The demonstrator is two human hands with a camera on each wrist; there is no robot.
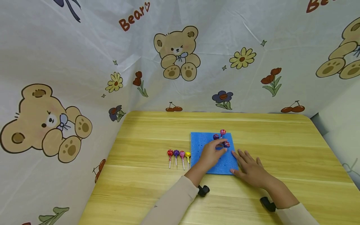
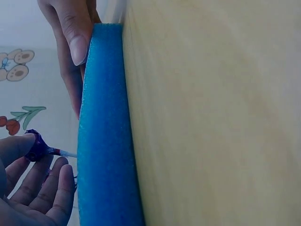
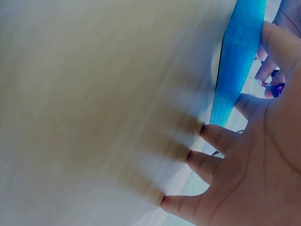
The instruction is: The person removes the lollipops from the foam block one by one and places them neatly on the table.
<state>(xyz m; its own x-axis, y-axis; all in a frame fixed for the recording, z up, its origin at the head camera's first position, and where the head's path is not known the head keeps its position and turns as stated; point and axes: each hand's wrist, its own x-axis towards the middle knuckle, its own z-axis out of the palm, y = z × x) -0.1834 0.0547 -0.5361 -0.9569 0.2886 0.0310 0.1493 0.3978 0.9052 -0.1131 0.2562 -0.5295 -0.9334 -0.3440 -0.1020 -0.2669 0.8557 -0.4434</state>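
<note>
A blue foam block [image 1: 222, 165] with small holes in its top lies on the table. My left hand [image 1: 211, 155] reaches over it and pinches a purple-wrapped lollipop [image 2: 35, 147] by the head. Its white stick points down to the foam; whether the tip is in a hole cannot be made out. Behind those fingers, a pink lollipop [image 1: 223, 132] and a dark purple lollipop [image 1: 216, 137] stand up from the foam. My right hand [image 1: 251, 168] has its fingers spread, thumb and index finger against the block's right edge, other fingertips on the table [image 3: 117, 117].
Left of the foam lies a row of lollipops: a red one [image 1: 170, 153], a purple one [image 1: 176, 153], a pink one [image 1: 182, 154] and a yellow one [image 1: 187, 154]. A bear-print cloth [image 1: 208, 18] hangs behind and left of the table.
</note>
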